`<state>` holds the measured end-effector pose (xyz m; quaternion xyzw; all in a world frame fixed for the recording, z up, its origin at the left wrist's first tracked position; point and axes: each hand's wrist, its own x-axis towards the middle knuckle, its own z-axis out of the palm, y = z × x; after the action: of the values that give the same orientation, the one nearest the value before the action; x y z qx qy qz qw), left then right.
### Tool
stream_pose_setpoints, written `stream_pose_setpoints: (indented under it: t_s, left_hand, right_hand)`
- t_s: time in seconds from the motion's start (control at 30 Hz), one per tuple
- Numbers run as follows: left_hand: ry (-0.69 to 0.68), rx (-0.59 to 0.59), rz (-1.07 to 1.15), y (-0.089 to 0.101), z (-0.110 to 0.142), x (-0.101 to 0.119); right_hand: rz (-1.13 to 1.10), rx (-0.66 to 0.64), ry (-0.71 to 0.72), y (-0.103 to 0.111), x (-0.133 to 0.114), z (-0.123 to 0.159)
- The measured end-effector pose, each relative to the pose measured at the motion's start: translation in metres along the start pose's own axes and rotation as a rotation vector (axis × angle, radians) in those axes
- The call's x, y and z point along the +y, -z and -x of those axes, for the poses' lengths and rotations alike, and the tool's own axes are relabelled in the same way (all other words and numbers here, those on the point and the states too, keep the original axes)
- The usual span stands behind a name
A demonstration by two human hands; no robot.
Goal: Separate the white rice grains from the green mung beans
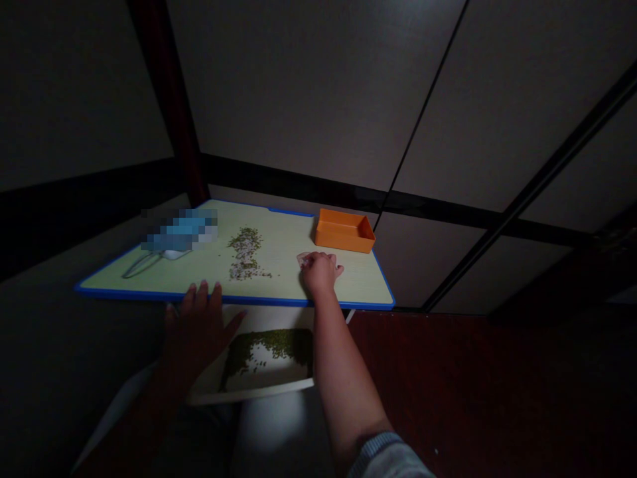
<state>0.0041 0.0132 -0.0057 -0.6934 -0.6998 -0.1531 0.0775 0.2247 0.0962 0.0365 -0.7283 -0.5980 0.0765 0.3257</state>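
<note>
My right hand (321,271) rests on the pale table top (279,229), fingers curled over a pale crumpled piece (302,257) that looks like cloth or tissue. Most of that piece is hidden under the hand. To its left lies a loose patch of small grey and green bits (245,252), like seeds or dried flakes. My left hand (202,318) is in shadow, its fingers spread and fingertips at the blue near edge of the table. It holds nothing. Beneath the table top, between my arms, a white tray (253,397) contains many green bits.
An orange open box (343,240) stands at the table's back right corner. A blurred blue and white object (182,231) with a looped cord or handle (142,264) lies at the left. Behind the table rises a panelled wall (298,99); dark red floor (448,385) spreads right.
</note>
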Motion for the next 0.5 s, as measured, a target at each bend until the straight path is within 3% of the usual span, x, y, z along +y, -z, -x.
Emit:
stream_pose_setpoints:
  t_s: [0.3, 0.5]
  left_hand:
    - [0.003, 0.009, -0.006, -0.0015, 0.0003, -0.0009]
    - [-0.001, 0.011, -0.005, -0.0015, 0.0005, -0.0006]
  right_hand:
    - [-0.01, 0.085, -0.053, -0.0005, 0.0058, -0.0027]
    - [-0.063, 0.096, 0.003, -0.0004, 0.0051, -0.0018]
